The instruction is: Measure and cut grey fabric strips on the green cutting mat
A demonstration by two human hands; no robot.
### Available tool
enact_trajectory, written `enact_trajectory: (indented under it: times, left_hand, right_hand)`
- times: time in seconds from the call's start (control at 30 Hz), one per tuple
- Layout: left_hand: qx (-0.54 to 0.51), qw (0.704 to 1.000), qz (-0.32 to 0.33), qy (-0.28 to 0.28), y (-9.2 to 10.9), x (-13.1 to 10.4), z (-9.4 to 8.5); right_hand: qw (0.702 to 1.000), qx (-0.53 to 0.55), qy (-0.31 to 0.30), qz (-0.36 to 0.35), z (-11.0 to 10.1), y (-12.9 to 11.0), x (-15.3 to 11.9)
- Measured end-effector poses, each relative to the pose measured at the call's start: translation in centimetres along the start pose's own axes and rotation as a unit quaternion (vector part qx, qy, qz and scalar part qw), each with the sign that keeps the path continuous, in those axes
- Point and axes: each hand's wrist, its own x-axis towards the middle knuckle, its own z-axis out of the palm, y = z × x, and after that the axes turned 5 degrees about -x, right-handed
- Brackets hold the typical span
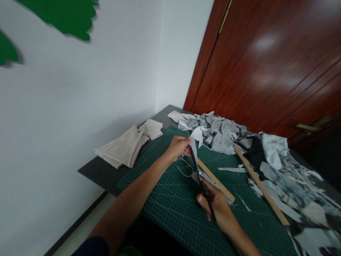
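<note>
Grey cloth strip (194, 145) — likely light, limp; best pinched taut by its edge | above green mat (170, 192) | left hand (178, 146): fingers pinching it — right hand (217, 202): fingers wrapped round dark scissors (200, 181)

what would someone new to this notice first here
Probably the big heap of grey and white fabric scraps spread along the far and right sides of the green cutting mat. Next, the dark scissors in the right hand, their blades at a grey strip held by the left hand. Behind the table stands a glossy red-brown door.
</note>
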Motion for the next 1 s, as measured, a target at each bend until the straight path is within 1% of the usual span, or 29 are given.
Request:
enact_trajectory:
  times: [0.17,0.3,0.47,0.57,0.77,0.9,1.0]
  left_hand:
    - [-0.012,1.000,-0.001,-0.001,0.23,-0.16,0.02]
    - [-0.019,1.000,0.001,0.000,0.41,-0.30,0.04]
    - [-0.024,0.999,-0.026,-0.014,0.53,-0.27,0.02]
    - [-0.031,0.999,-0.029,-0.023,0.50,-0.23,-0.03]
    - [-0.043,0.999,-0.005,-0.029,0.38,-0.21,-0.12]
    - [-0.058,0.996,0.005,-0.061,0.14,-0.05,-0.17]
    - [-0.092,0.993,0.023,-0.078,-0.19,0.02,0.01]
  right_hand:
    - [1.000,-0.003,0.004,0.010,-0.05,-0.07,-0.01]
    - [1.000,0.000,-0.001,0.003,-0.12,-0.05,-0.03]
    - [1.000,0.008,0.004,-0.006,-0.11,0.17,-0.04]
    - [1.000,0.011,0.005,-0.013,-0.09,0.29,-0.08]
    - [1.000,0.015,0.004,-0.014,-0.08,0.26,-0.10]
    - [1.000,0.017,0.003,-0.017,-0.16,0.23,-0.11]
    - [1.000,0.021,0.002,-0.019,-0.18,0.13,-0.19]
